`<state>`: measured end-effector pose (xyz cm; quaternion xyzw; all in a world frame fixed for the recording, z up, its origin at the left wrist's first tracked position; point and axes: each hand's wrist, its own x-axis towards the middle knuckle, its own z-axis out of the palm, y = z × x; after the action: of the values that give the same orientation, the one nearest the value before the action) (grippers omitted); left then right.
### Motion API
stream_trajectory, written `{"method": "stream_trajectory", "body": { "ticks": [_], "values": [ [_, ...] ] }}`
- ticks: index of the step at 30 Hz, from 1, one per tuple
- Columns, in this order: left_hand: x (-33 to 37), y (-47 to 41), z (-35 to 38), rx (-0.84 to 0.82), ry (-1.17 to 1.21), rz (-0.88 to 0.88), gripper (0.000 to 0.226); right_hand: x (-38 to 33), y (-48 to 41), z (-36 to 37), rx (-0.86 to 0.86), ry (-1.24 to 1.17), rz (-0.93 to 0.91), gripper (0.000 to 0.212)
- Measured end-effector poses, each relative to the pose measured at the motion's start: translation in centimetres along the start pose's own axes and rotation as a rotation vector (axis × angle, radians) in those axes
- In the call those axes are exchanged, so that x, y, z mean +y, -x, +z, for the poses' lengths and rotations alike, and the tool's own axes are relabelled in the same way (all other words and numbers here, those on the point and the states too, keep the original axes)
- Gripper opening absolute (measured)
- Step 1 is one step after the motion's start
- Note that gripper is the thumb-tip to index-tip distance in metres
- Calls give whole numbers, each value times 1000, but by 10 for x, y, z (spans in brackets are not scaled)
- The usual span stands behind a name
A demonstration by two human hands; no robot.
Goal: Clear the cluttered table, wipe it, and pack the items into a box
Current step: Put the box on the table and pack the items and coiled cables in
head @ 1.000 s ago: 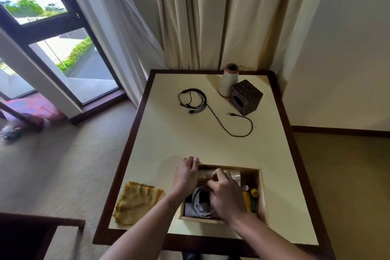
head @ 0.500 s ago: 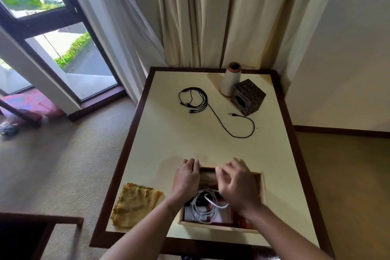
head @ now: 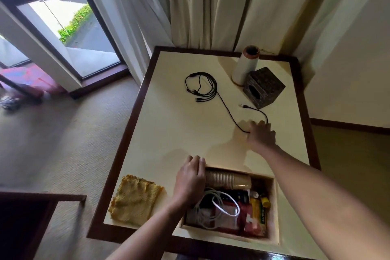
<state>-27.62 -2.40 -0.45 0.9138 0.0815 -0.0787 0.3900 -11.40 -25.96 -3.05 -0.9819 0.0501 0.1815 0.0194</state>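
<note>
A pale wooden box (head: 275,207) stands at the near edge of the cream table (head: 168,129). It holds a stack of paper cups (head: 228,179), a coiled white cable (head: 221,207) and some packets. My left hand (head: 190,181) grips the box's left wall at its far corner. My right hand (head: 261,136) is stretched out to mid-table, fingers bent down onto the near loop of a black cable (head: 211,88). The cable lies flat, and whether the fingers pinch it is hidden. A yellow cloth (head: 135,200) lies left of the box.
At the table's far right corner stand a white cylinder with a brown rim (head: 245,65) and a dark patterned tissue box (head: 263,87). Curtains hang behind the table, a wall is on the right. A dark chair frame (head: 31,217) is at lower left.
My right hand has left the box and reached forward to the black cable's loop. My left hand has stayed on the box's left wall.
</note>
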Motion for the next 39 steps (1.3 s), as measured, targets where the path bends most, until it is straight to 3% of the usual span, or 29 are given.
{"method": "stream_trajectory", "body": {
  "ticks": [3,5,7,10,12,15,17,19,22,24,27,32,36,39],
  "values": [
    [5,3,-4,-13,-17,31,29,-2,-2,4,-20,172,-89,30],
    [5,2,-4,-1,37,-20,31,-4,5,3,-51,140,-101,26],
    [6,3,-4,11,84,-72,34,-8,20,-2,-59,-24,-84,18],
    [7,2,-5,-5,111,-109,36,-16,49,-17,-62,-455,-58,9],
    [9,0,-10,-39,156,-153,35,-19,75,-31,-8,-729,-63,9],
    [18,-3,-15,-108,94,-179,26,-23,113,-57,88,-945,-85,10],
    [36,1,-23,-70,20,-85,24,-27,135,-77,142,-1055,-118,12],
    [60,7,-31,-40,2,125,45,-32,155,-101,176,-1193,-122,11],
    [99,16,-34,-167,-67,377,73,-40,181,-139,172,-1455,-113,13],
    [112,17,-31,-180,-109,419,62,-42,194,-165,172,-1625,-168,20],
    [119,19,-35,-53,60,448,18,-34,200,-199,245,-1806,-230,24],
    [139,35,-85,-112,676,352,36,0,189,-213,338,-1466,-243,39],
    [184,56,-151,-377,1156,369,35,2,191,-183,298,-996,-316,14],
    [217,54,-187,-488,1413,391,25,-21,201,-158,288,-942,-424,12]
  ]
}}
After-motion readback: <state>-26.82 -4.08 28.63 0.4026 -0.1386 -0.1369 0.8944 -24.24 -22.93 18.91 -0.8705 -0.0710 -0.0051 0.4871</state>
